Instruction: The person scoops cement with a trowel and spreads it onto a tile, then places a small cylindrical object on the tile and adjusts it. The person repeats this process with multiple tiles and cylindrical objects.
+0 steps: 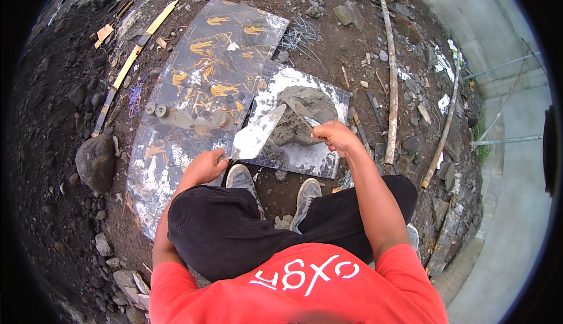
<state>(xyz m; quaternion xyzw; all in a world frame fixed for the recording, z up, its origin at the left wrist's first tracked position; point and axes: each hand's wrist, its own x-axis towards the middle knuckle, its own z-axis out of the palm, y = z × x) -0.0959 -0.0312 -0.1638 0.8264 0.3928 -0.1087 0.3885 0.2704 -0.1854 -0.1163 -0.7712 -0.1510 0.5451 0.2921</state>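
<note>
Red shirt [234, 300] foremost; left grip [205, 166] clasps pale trowel [258, 134], right grip [337, 137] second trowel [301, 112]; mortar-smeared board [319, 163] on stony ground [331, 54].

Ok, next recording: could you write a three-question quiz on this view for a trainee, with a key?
1. True or false: the right hand is empty.
2. Multiple choice: what does the left hand hold?
A) a hammer
B) a trowel with a broad, pale blade
C) a bucket
D) a rope
3. Fill in the blank: the grey, mortar-like heap lies on the ____ of the two dark boards.

Key:
1. False: it grips a slim tool, whose far end meets the heap.
2. B
3. Smaller; the larger board lies to its left and carries orange prints.
</note>
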